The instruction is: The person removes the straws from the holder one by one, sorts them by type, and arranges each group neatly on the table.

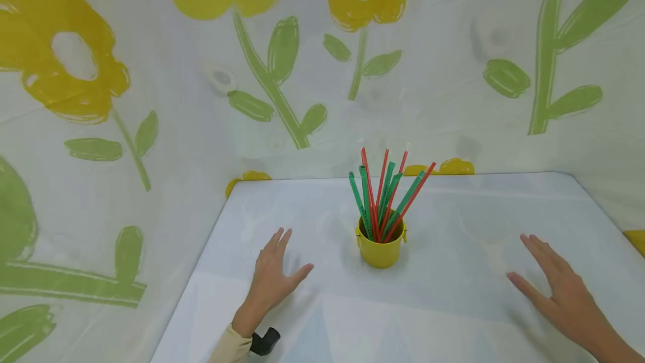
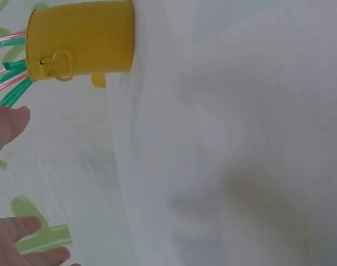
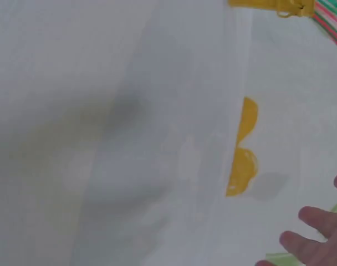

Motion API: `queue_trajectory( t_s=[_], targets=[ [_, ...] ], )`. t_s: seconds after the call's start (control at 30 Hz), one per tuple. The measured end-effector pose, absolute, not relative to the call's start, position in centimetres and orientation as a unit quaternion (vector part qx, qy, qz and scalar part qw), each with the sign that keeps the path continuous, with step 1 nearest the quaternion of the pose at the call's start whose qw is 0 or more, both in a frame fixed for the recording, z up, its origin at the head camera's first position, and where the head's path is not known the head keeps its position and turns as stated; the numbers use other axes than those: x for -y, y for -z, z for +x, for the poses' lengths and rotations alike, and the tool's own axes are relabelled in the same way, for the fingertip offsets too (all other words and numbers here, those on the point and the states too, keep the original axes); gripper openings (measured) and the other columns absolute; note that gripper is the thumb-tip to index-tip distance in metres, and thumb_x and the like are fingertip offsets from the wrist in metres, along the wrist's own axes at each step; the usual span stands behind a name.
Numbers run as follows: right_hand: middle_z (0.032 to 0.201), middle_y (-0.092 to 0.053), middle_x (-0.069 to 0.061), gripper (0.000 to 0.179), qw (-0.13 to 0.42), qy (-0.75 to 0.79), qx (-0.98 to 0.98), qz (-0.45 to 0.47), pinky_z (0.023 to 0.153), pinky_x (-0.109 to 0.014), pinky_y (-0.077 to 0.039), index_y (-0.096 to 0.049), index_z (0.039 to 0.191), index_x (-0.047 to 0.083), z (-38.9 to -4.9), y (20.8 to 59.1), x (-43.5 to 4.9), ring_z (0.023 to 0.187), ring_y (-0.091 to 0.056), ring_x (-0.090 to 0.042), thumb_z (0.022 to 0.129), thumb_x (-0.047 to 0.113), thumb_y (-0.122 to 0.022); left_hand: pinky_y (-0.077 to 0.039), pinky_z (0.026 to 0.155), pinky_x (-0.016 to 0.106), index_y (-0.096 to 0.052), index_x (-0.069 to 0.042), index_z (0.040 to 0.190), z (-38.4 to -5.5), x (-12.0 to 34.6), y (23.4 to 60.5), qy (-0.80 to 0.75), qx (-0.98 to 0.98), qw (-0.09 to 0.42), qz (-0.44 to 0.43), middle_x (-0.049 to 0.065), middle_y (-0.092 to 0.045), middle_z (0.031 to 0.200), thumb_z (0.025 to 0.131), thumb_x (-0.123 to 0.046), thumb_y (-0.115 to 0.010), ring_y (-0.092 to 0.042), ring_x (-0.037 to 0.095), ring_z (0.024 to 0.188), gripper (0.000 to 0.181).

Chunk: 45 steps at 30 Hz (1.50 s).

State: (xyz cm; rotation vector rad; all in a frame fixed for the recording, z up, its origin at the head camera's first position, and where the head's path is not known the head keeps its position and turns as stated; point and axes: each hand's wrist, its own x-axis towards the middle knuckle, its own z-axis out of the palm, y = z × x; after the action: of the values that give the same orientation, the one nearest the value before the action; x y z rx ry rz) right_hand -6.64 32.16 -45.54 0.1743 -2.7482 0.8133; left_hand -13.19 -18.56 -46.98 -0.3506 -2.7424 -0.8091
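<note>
A small yellow bucket (image 1: 380,254) with side loops stands upright on the table. Several red and green straw-like sticks (image 1: 373,200) lean out of its top, some in clear wrapping. To the bucket's left, my left hand (image 1: 272,279) hovers with fingers spread and nothing in it. On the far right my right hand (image 1: 561,290) is held likewise, thumb apart from the fingers, touching nothing. The left wrist view shows the bucket (image 2: 82,41) close by, beyond the thumb. Only part of the bucket (image 3: 274,5) appears at the top of the right wrist view.
The bucket's table (image 1: 443,307) has a pale cover with faint blue triangles. Behind and to the left hangs a white curtain (image 1: 433,71) printed with yellow flowers and green leaves. A black strap piece (image 1: 265,341) sits at my left wrist, by a cream sleeve (image 1: 232,346).
</note>
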Motion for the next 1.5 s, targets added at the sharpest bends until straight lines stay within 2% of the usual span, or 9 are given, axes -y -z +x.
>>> queue_trajectory(
  t_s=[0.07,0.17,0.23,0.3,0.57,0.8,1.13,1.37,1.5],
  targets=[
    [0.152,-0.022,-0.023,0.078,0.127,-0.307,0.941,0.065,0.102,-0.070,-0.006,-0.018,0.152,0.017,-6.6,45.0,-31.8,0.140,-0.012,-0.041,0.090,0.025,-0.064,-0.027,0.101,0.063,-0.035,-0.015,0.147,-13.2,18.2,46.9,0.307,0.938,0.115,-0.115,0.010,-0.032,0.150,0.079,-0.054,-0.068,-0.031,0.032,0.135,0.084],
    [0.145,-0.034,-0.019,0.073,0.122,-0.323,0.936,0.069,0.110,-0.036,-0.023,-0.024,0.151,0.021,-6.5,44.3,-31.2,0.136,-0.024,-0.014,0.090,0.025,-0.065,-0.033,0.100,0.058,-0.038,-0.017,0.145,-13.3,17.6,46.7,0.345,0.927,0.105,-0.108,0.005,-0.037,0.147,0.080,-0.055,-0.067,-0.035,0.028,0.133,0.080],
    [0.138,-0.042,-0.014,0.071,0.130,-0.326,0.934,0.071,0.098,-0.012,-0.029,-0.031,0.148,0.021,-6.5,43.9,-30.8,0.126,-0.030,0.004,0.087,0.024,-0.068,-0.036,0.100,0.054,-0.040,-0.018,0.143,-13.5,17.2,46.6,0.368,0.919,0.100,-0.106,0.002,-0.041,0.143,0.081,-0.055,-0.066,-0.038,0.025,0.131,0.076],
    [0.132,-0.047,-0.006,0.069,0.140,-0.327,0.931,0.077,0.079,0.002,-0.028,-0.038,0.145,0.019,-6.8,43.5,-30.5,0.112,-0.033,0.014,0.085,0.023,-0.072,-0.038,0.099,0.050,-0.043,-0.016,0.141,-13.9,16.7,46.4,0.390,0.909,0.102,-0.110,0.001,-0.044,0.140,0.082,-0.053,-0.066,-0.041,0.024,0.129,0.074],
    [0.127,-0.052,-0.016,0.063,0.135,-0.356,0.920,0.089,0.075,0.001,-0.036,-0.042,0.139,0.008,-8.4,41.6,-29.1,0.104,-0.037,0.019,0.085,0.021,-0.072,-0.043,0.095,0.048,-0.048,-0.015,0.134,-15.4,14.9,46.1,0.461,0.867,0.121,-0.147,0.002,-0.054,0.130,0.084,-0.039,-0.070,-0.049,0.021,0.121,0.060],
    [0.123,-0.055,-0.015,0.057,0.136,-0.391,0.906,0.091,0.076,-0.001,-0.039,-0.043,0.136,0.009,-9.7,40.8,-27.4,0.103,-0.043,0.014,0.086,0.019,-0.070,-0.044,0.096,0.047,-0.049,-0.019,0.132,-16.0,13.3,46.3,0.518,0.838,0.091,-0.145,-0.002,-0.053,0.129,0.085,-0.023,-0.072,-0.050,0.018,0.120,0.052],
    [0.117,-0.057,-0.013,0.047,0.159,-0.430,0.885,0.087,0.077,-0.003,-0.041,-0.045,0.130,0.003,-11.6,39.8,-25.2,0.101,-0.050,0.007,0.090,0.018,-0.065,-0.038,0.098,0.055,-0.045,-0.001,0.132,-15.5,10.1,42.7,0.602,0.777,0.038,-0.182,0.017,-0.049,0.134,0.090,-0.013,-0.065,-0.045,0.034,0.125,0.049],
    [0.115,-0.058,-0.015,0.044,0.167,-0.468,0.864,0.082,0.076,-0.005,-0.043,-0.047,0.129,0.004,-12.9,39.6,-23.4,0.099,-0.055,-0.003,0.091,0.017,-0.064,-0.036,0.100,0.056,-0.043,0.003,0.133,-15.9,8.8,42.7,0.631,0.749,0.015,-0.202,0.016,-0.048,0.135,0.090,-0.011,-0.063,-0.043,0.036,0.126,0.049],
    [0.114,-0.058,-0.014,0.042,0.170,-0.484,0.854,0.084,0.076,-0.007,-0.045,-0.048,0.127,0.003,-13.5,39.7,-22.5,0.098,-0.056,-0.002,0.091,0.018,-0.064,-0.036,0.100,0.057,-0.042,0.005,0.133,-16.2,7.9,43.1,0.646,0.731,0.006,-0.218,0.019,-0.046,0.135,0.090,-0.011,-0.063,-0.042,0.038,0.126,0.050]
  ],
)
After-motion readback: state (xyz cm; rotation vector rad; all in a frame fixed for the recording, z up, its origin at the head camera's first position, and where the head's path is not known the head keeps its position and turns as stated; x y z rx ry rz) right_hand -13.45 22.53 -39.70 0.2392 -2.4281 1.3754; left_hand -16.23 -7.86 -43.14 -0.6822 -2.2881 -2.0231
